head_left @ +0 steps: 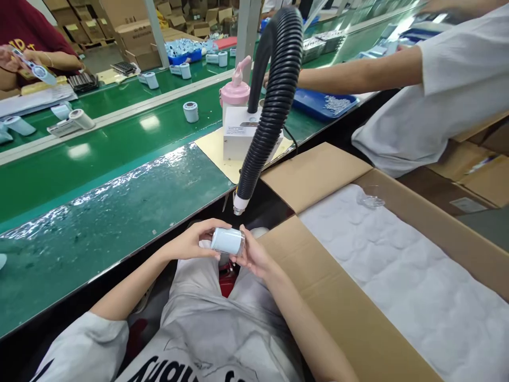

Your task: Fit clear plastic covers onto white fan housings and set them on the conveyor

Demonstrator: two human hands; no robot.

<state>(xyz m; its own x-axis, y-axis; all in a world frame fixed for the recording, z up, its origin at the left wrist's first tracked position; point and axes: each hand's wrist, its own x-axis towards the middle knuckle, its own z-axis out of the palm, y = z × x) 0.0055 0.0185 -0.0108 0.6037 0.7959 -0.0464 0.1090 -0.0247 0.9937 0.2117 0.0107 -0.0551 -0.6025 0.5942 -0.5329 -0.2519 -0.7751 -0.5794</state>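
Note:
Above my lap, a light blue cylinder with a clear end (228,241) lies sideways between both my hands. My left hand (198,240) grips its left end, thumb and fingers around it. At the other end, my right hand (253,253) has its fingers closed against the clear part. Just above the cylinder hangs the white nozzle (240,203) of a black ribbed hose (278,79), apart from it. The hose rises from a white box-shaped device (238,132) at the edge of the table.
To my right stands an open carton (318,281) with white padded sheeting (401,265) inside. Another light blue cylinder (191,112) stands on the green belt (131,132). A pink-lidded bottle (235,93) is behind the device. A co-worker's arm (358,77) reaches over a blue tray (324,103).

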